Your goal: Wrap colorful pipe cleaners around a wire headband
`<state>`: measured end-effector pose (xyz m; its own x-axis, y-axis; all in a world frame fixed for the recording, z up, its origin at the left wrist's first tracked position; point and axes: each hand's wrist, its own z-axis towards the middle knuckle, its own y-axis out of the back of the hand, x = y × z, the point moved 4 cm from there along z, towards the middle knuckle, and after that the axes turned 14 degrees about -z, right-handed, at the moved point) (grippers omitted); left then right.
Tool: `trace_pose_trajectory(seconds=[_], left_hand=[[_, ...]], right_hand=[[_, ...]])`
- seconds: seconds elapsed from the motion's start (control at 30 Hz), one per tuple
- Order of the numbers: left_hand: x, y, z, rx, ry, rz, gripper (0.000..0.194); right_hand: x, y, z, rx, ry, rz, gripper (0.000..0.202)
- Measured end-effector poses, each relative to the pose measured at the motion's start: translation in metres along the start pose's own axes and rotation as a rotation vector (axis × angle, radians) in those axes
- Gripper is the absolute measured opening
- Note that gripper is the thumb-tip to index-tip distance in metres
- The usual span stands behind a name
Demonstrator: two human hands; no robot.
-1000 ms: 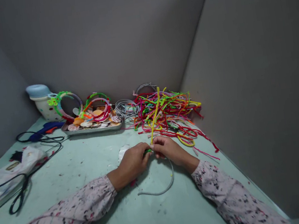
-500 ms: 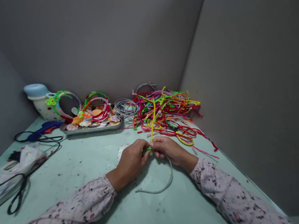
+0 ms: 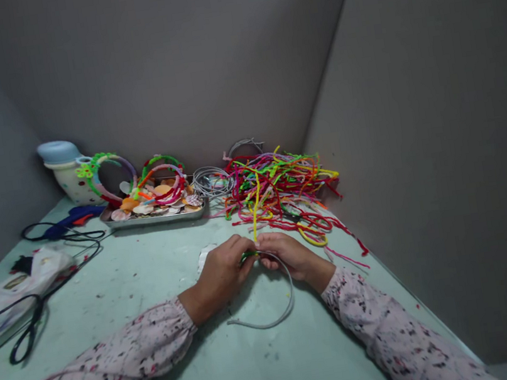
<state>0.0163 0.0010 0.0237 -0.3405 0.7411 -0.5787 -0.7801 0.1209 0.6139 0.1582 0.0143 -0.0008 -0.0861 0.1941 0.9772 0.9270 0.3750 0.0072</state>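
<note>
A thin grey headband [image 3: 291,286] curves down and left from between the two hands, its free end just above the pale green table. My left hand [image 3: 222,272] pinches the headband's wrapped end, where a bit of green shows at the fingertips. Right beside it, my right hand [image 3: 286,253] has its fingers closed at the base of a yellow pipe cleaner [image 3: 256,208], which stands up from the fingertips. The fingertips of both hands nearly touch and hide the exact place where yellow meets the band.
Behind the hands lies a tangled pile of coloured pipe cleaners [image 3: 280,179]. Left of it are grey wire loops [image 3: 213,182], a shell tray [image 3: 157,219] with decorated headbands, and a blue-lidded container [image 3: 71,179]. A black cable [image 3: 39,304] and plastic bag [image 3: 50,265] lie at left.
The yellow pipe cleaner leans slightly further left at its top. Both hands keep nearly the same place and grip; the view has shifted very slightly.
</note>
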Motion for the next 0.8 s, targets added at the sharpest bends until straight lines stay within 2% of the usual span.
trace_pose_trajectory(seconds=[0.53,0.67,0.8], left_hand=[[-0.0002,0.0007,0.0006,0.023,-0.017,-0.057,0.004],[0.0012,0.0012,0.0018,0.003,0.042,-0.111,0.005],[0.005,0.0014,0.0025,-0.042,0.181,-0.207,0.008]], right_hand=[[-0.0004,-0.0011,-0.0014,0.005,0.005,-0.005,0.017],[0.0015,-0.0009,-0.0021,-0.052,0.067,-0.094,0.015],[0.0038,-0.0009,-0.003,-0.115,0.161,-0.236,0.016]])
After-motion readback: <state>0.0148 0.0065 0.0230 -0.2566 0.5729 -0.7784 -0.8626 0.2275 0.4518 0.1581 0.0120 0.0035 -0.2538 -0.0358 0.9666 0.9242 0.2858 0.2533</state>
